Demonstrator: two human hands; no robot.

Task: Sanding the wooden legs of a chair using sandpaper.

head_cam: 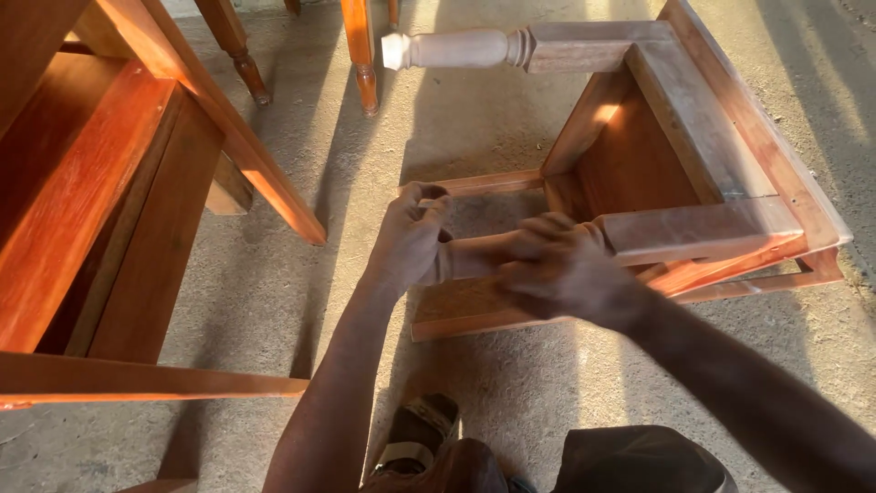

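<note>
No packages, labels, signs or screens showed anywhere in the view; there was only bare wooden furniture on concrete.

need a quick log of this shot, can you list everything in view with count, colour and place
small wooden table: one, reddish brown with pale unfinished parts, lying on its side at centre right
turned leg: one, pale wood, the near leg of that table, under both hands
upper turned leg: one, pale, white-tipped, top centre
large wooden furniture: one piece, orange-red, left side
furniture legs: at least two, reddish, top edge
concrete floor: grey, dusty, partly sunlit
sandal: one, dark with light straps, bottom centre
left hand: gripping the end of the near leg
right hand: wrapped over the same leg, blurred
</note>
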